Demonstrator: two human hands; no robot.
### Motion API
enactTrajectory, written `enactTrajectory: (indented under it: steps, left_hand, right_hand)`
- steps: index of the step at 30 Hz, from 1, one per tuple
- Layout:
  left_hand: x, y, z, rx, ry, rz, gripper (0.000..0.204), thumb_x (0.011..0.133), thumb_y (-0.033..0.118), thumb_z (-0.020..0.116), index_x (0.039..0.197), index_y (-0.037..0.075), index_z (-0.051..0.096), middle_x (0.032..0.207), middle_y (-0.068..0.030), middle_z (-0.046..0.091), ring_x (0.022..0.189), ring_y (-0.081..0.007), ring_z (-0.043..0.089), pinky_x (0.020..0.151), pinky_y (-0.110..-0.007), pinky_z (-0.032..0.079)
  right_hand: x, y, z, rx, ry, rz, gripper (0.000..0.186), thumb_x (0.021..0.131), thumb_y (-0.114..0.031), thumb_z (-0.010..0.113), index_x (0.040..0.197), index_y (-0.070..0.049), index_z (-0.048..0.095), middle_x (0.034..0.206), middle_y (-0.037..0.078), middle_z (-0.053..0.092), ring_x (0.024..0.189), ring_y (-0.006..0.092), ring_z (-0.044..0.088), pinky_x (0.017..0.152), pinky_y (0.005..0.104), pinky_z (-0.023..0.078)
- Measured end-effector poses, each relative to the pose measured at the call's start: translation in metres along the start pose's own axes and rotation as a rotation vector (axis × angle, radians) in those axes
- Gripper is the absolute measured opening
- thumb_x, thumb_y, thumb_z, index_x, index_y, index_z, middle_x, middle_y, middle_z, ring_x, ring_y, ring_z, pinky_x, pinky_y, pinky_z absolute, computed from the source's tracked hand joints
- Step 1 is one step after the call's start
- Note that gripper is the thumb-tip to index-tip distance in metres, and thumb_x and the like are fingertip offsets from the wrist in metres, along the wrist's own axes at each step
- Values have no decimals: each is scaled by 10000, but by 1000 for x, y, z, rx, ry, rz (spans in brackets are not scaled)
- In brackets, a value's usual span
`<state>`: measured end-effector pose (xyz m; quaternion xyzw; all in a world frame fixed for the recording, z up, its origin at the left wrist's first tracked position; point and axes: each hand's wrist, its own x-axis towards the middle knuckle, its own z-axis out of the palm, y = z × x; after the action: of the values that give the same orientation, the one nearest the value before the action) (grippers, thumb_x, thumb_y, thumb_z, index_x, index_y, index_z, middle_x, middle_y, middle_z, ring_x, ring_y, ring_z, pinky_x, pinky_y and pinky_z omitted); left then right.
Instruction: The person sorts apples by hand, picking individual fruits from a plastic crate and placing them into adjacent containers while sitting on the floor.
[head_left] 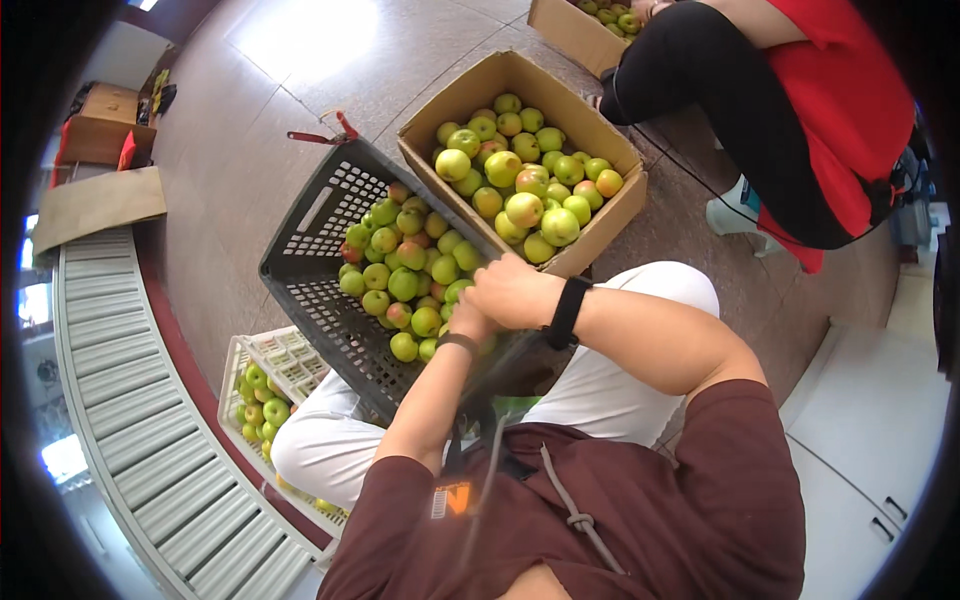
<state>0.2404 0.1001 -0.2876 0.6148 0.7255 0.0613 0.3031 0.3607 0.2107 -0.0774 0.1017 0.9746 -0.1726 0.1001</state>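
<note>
Both hands meet over the right side of a dark grey plastic crate (298,240), which tilts toward me and holds many green and reddish apples (403,284). My right hand (512,290), below a black wristband, is curled closed and overlaps my left. Partly covered by it, my left hand (472,324) is also curled, with a dark band on its wrist. An apple (457,291) lies right beside the fingers. Whatever sits between the two hands is hidden. Beyond the crate's right rim stands an open cardboard box (603,232) of larger yellow-green apples (524,210).
A white crate (240,352) with apples stands at my left by a roller conveyor (140,400). A red-handled tool (342,128) rests on the dark crate's far corner. At right, a person in red (850,130) sits by another apple box (570,38). White cabinets (870,400) line the right.
</note>
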Motion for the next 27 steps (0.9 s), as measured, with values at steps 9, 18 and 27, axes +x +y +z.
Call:
enactTrajectory:
  steps: [9,18,27]
  left_hand:
    - [12,-16,-21,134,-369,-165,523,773,375,607,1189,81,489,1149,-169,540,1017,-344,536,789,-411,487]
    - [-10,67,-196,-2118,-97,-149,475,849,471,467,1027,40,560,997,-107,605,896,-261,595,684,-364,525]
    - [92,107,-224,-1040,-138,-239,324,828,237,630,1104,101,530,984,-63,565,862,-184,565,664,-352,492]
  right_hand:
    - [0,2,0,-9,-28,-5,137,752,-153,591,833,-83,677,828,59,673,784,207,655,628,380,486]
    - [-3,3,-24,65,304,173,147,710,-129,598,849,-83,609,772,90,640,701,235,642,576,342,483]
    - [-2,-16,-41,21,-33,166,184,741,-159,603,884,-81,687,840,60,674,769,244,656,613,460,494]
